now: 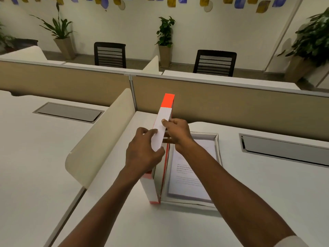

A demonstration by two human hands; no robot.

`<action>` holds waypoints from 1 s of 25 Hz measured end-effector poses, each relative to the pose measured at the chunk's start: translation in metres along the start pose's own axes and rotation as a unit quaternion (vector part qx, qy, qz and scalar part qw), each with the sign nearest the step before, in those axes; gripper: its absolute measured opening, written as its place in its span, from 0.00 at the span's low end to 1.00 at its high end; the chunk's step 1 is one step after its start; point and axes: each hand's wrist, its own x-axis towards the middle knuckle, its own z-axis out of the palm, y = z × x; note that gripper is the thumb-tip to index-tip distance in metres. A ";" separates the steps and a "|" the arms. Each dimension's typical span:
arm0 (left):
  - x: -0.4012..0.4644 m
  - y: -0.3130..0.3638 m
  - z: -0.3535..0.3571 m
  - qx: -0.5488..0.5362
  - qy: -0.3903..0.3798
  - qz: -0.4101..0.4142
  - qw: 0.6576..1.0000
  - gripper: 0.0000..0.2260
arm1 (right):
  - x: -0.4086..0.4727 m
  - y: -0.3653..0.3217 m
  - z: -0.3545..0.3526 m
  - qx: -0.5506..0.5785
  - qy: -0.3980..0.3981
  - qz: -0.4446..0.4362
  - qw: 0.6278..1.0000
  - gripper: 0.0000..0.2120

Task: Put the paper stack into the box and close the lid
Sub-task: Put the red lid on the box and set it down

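Observation:
A shallow white box (217, 139) lies open on the white desk, and the paper stack (188, 177) with printed text rests flat inside it. The box's lid (164, 120), white with an orange-red end, stands upright on edge along the box's left side. My left hand (142, 154) grips the lid's top edge from the left. From the right, my right hand (176, 132) pinches the same edge, thumb on top and fingers behind the lid.
A cream curved divider (99, 139) stands left of the box. A tan partition wall (231, 104) runs behind the desk. Grey cable hatches (284, 148) are set into the desktop at right and at left (69, 112). Chairs and potted plants stand beyond.

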 end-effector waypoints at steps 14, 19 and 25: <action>0.001 -0.068 0.083 -0.347 -0.196 -0.339 0.852 0.36 | -0.012 0.020 -0.084 0.201 -0.076 0.070 0.974 0.13; 0.003 -0.077 0.110 -0.391 -0.222 -0.372 0.812 0.32 | -0.012 0.049 -0.133 0.249 -0.003 0.076 0.966 0.19; 0.002 -0.071 0.116 -0.308 -0.126 -0.278 0.901 0.23 | -0.016 0.078 -0.182 0.054 0.131 0.053 0.988 0.15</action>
